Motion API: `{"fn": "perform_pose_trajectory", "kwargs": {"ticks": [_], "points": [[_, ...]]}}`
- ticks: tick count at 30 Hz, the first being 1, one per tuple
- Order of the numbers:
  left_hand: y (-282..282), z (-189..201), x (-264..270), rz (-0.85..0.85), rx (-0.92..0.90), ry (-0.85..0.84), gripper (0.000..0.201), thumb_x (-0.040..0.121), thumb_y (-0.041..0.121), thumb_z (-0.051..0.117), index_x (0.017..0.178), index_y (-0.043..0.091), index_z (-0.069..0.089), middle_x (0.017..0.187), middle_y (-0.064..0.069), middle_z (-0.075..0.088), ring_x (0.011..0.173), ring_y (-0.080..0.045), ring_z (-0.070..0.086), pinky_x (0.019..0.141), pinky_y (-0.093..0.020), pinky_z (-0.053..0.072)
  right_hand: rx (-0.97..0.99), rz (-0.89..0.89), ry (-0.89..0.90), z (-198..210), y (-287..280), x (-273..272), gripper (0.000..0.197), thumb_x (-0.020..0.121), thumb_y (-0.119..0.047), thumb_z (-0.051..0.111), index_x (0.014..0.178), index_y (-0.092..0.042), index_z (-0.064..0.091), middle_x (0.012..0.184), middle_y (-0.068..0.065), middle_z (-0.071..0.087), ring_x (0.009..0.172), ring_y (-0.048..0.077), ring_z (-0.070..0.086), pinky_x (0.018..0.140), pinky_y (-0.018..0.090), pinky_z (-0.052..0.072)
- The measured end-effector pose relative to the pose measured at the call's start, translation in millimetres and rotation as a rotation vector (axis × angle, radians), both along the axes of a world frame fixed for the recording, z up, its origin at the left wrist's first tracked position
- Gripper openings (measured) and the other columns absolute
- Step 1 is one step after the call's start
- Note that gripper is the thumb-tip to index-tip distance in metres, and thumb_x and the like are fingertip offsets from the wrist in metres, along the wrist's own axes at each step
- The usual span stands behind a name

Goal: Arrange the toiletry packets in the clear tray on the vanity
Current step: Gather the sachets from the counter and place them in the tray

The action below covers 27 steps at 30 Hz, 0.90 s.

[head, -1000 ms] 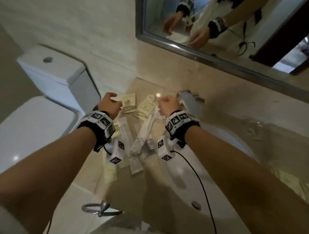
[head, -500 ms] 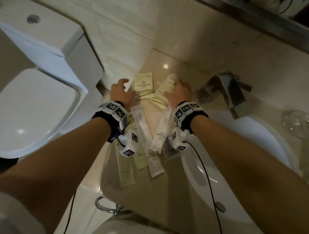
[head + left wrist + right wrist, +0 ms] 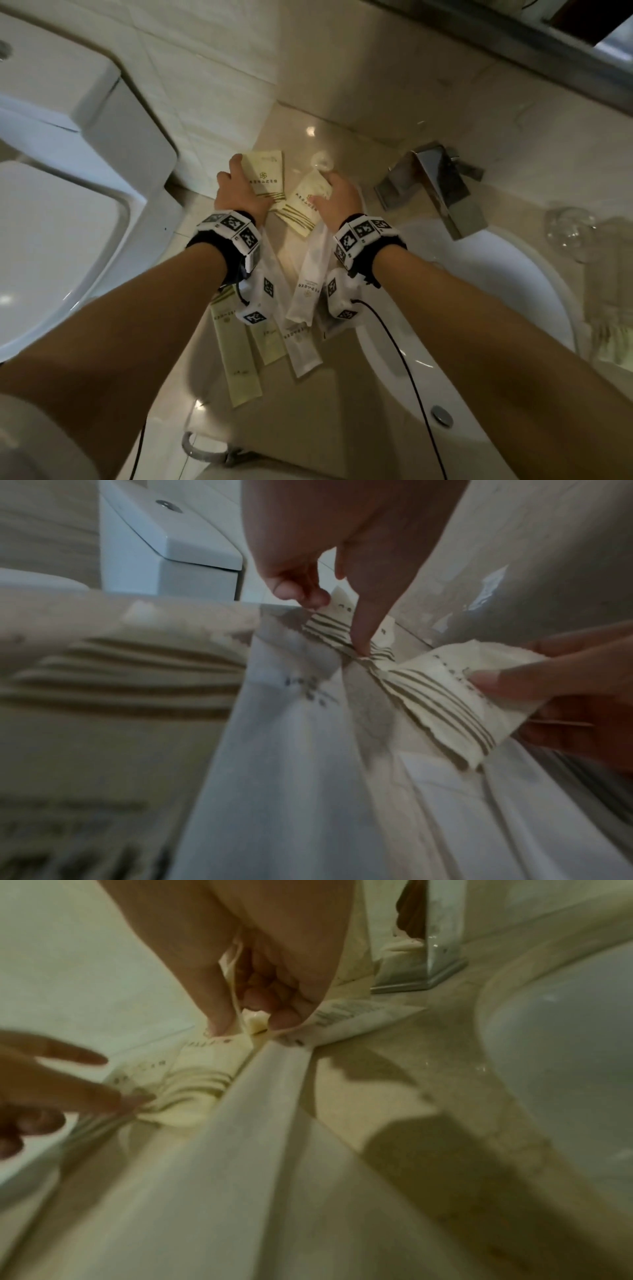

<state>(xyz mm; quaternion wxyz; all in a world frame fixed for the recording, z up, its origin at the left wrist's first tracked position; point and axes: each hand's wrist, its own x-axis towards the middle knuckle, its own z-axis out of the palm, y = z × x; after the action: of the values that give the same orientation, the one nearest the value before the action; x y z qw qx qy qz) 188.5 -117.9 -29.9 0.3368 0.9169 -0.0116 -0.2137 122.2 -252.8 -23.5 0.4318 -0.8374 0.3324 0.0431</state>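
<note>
1. Two square cream packets with green stripes lie at the back of the vanity top (image 3: 342, 404), near the wall corner. The left packet (image 3: 265, 174) has its striped end toward the person; the right packet (image 3: 303, 205) is turned slantwise, its striped end pointing down-left.
2. The left hand (image 3: 239, 195) rests on the left packet with fingers spread; in the left wrist view one straight fingertip (image 3: 359, 642) presses its striped edge.
3. The right hand (image 3: 337, 202) grips the right packet, thumb on top and fingers curled under it, as the right wrist view shows.
4. Long narrow sachets lie nearer the person, their long axes running roughly front to back and fanning outward: two pale green sachets (image 3: 239, 356) on the left, white sachets (image 3: 305, 291) beside them, one white piece overlapping another.
5. I cannot make out a tray edge around the packets.
6. The basin (image 3: 496, 308) lies right of the sachets, the tap (image 3: 438, 185) behind it, and a toilet (image 3: 61, 219) is to the left.
</note>
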Motion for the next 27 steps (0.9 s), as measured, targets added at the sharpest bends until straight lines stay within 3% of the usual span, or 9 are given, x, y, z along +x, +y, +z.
{"fn": "perform_pose_trajectory", "kwargs": {"ticks": [4,7,10,12,16,19,21,24,27], "points": [[0.7,5.8,1.0,0.021,-0.037,0.054,0.084,0.078,0.017,0.065,0.144,0.024,0.013,0.123,-0.015,0.058,0.111,-0.034,0.057,0.093,-0.041,0.048,0.082,-0.012,-0.053,13.1,-6.8,-7.6,0.044,0.085,-0.010,0.063,0.128,-0.007,0.055,0.127,0.014,0.060,0.117,0.027,0.057,0.101,0.037,0.046],[-3.5,18.5,-4.7,0.079,-0.082,0.020,0.068,0.082,0.021,0.061,0.140,0.018,0.025,0.112,-0.013,0.062,0.103,-0.032,0.059,0.087,-0.039,0.047,0.124,-0.010,-0.091,26.0,-14.3,-14.9,0.041,0.084,-0.012,0.064,0.124,-0.006,0.056,0.121,0.014,0.062,0.111,0.028,0.060,0.096,0.040,0.050],[-11.8,33.1,-8.6,0.090,-0.148,-0.100,0.021,0.085,0.016,0.049,0.103,0.007,0.054,0.100,-0.019,0.064,0.091,-0.034,0.058,0.073,-0.034,0.041,0.144,0.010,-0.117,44.2,-21.6,-25.9,0.033,0.086,-0.010,0.062,0.118,-0.002,0.056,0.115,0.017,0.064,0.106,0.030,0.062,0.089,0.037,0.053],[-19.5,49.3,-14.7,0.119,-0.242,-0.149,0.010,0.084,0.015,0.049,0.090,0.010,0.056,0.093,-0.017,0.061,0.084,-0.029,0.054,0.070,-0.031,0.039,0.166,0.017,-0.140,56.8,-29.0,-34.2,0.031,0.088,-0.009,0.061,0.117,0.002,0.054,0.116,0.017,0.063,0.105,0.028,0.061,0.085,0.033,0.051],[-41.0,79.0,-35.6,0.195,-0.434,-0.105,0.036,0.089,0.025,0.055,0.117,0.004,0.056,0.118,-0.013,0.062,0.109,-0.027,0.058,0.081,-0.025,0.041,0.173,0.017,-0.205,82.6,-43.0,-52.5,0.032,0.088,-0.012,0.062,0.116,0.001,0.054,0.110,0.015,0.064,0.092,0.021,0.061,0.081,0.030,0.054],[-62.2,97.8,-57.1,0.129,-0.560,-0.014,0.041,0.085,0.028,0.060,0.118,0.003,0.057,0.115,-0.010,0.065,0.101,-0.025,0.061,0.083,-0.030,0.047,0.211,-0.037,-0.268,101.8,-59.7,-75.6,0.027,0.089,-0.009,0.059,0.112,0.003,0.055,0.088,0.010,0.061,0.057,0.009,0.061,0.046,0.014,0.048],[-76.4,114.1,-66.8,0.073,-0.651,0.069,0.034,0.082,0.028,0.065,0.106,0.003,0.063,0.107,-0.015,0.068,0.084,-0.024,0.066,0.073,-0.031,0.055,0.252,-0.094,-0.298,110.7,-70.5,-89.8,0.017,0.090,-0.007,0.058,0.104,0.001,0.053,0.078,0.009,0.059,0.038,0.001,0.054,0.036,0.015,0.042],[-106.6,144.8,-91.9,-0.074,-0.700,0.127,0.009,0.080,0.021,0.070,0.083,0.014,0.065,0.087,-0.007,0.069,0.069,-0.013,0.064,0.063,-0.025,0.058,0.300,-0.248,-0.363,128.3,-98.5,-124.3,0.017,0.092,-0.006,0.054,0.107,0.000,0.051,0.073,0.005,0.059,0.041,0.007,0.054,0.039,0.019,0.044],[-136.3,163.5,-120.1,-0.213,-0.679,0.141,0.021,0.076,0.004,0.072,0.096,0.005,0.064,0.093,-0.012,0.068,0.067,-0.015,0.066,0.069,-0.028,0.059,0.332,-0.332,-0.427,139.5,-131.5,-161.2,0.014,0.092,-0.006,0.054,0.105,-0.005,0.052,0.083,0.014,0.062,0.049,0.015,0.055,0.050,0.028,0.049]]}}
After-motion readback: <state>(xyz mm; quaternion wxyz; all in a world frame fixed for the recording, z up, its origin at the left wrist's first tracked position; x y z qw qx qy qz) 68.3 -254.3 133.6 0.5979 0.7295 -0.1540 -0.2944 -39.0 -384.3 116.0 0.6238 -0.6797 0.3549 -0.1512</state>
